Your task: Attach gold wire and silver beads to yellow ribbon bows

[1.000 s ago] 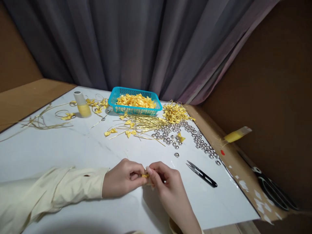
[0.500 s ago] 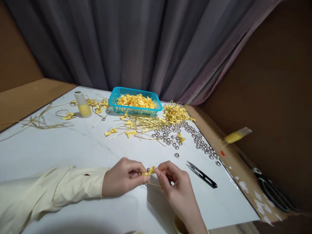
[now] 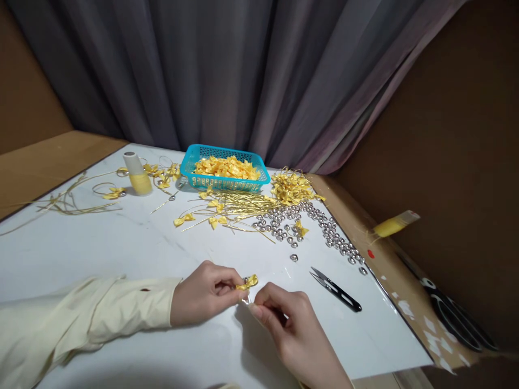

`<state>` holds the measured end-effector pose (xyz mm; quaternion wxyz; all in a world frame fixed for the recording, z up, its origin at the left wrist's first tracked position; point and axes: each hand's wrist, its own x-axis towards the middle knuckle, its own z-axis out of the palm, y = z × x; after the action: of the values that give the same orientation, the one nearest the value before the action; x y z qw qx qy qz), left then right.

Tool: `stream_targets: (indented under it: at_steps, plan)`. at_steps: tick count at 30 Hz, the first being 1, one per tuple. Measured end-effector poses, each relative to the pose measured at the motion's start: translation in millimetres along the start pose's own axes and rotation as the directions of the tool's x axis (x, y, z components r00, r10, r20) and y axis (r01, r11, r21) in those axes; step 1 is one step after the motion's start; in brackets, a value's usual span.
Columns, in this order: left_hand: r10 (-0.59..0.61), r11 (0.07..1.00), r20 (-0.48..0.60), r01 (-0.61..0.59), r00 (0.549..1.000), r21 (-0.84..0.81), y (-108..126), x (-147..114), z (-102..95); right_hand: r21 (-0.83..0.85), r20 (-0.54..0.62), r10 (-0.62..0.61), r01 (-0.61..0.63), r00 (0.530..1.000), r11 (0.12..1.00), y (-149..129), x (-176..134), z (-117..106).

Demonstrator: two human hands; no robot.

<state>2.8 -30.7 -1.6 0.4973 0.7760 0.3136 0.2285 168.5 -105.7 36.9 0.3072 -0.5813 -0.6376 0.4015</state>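
My left hand (image 3: 208, 293) pinches a small yellow ribbon bow (image 3: 251, 281) between thumb and fingertips, with a bit of something silvery showing beside the bow's middle. Just below and to the right, my right hand (image 3: 286, 319) is closed in a pinch on a thin pale cord (image 3: 248, 300) that runs down from the bow. Part of the cord is hidden behind the right fingers. Black thread snips (image 3: 336, 290) lie to the right of my right hand, blades pointing away to the upper left.
A blue basket (image 3: 187, 162) of yellow bows stands at the back. Beside it lie gold cords (image 3: 249, 204), a heap of bows (image 3: 292, 186) and many silver beads (image 3: 275, 221). A yellow-filled bottle (image 3: 138, 175) stands at left. Black-handled scissors (image 3: 456, 319) rest beyond the table's right edge.
My right hand has left the bow's loop and moved slightly down, pinching the cord below it. The bow's right loop now shows uncovered; my left hand keeps its hold.
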Motion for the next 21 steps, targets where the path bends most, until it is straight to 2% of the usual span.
stream_targets:
  at_steps: [3, 6, 10, 15, 21]
  plan:
    - [0.138, 0.986, 0.009, -0.138, 0.990, 0.095, -1.1, -1.3, 0.4, 0.132, -0.024, 0.049, -0.046, 0.998, 0.990, -4.1, 7.5, 5.1]
    - [0.274, 0.940, 0.030, -0.274, 0.961, 0.204, -1.9, -2.7, 0.8, 0.262, -0.043, 0.112, -0.097, 0.993, 0.960, -4.1, 15.2, 10.3]
    - [0.380, 0.880, 0.050, -0.377, 0.924, 0.288, -2.3, -4.1, 1.0, 0.340, -0.070, 0.173, -0.139, 0.982, 0.930, 0.5, 18.6, 11.8]
    - [0.406, 0.869, 0.050, -0.402, 0.912, 0.289, -1.2, -3.8, 1.0, 0.273, -0.095, 0.164, -0.132, 0.982, 0.953, 4.2, 16.8, 7.7]
    - [0.360, 0.901, -0.043, -0.335, 0.932, 0.275, -1.5, -1.7, 0.7, 0.137, -0.113, 0.154, -0.138, 0.982, 0.981, 5.1, 14.2, 4.9]
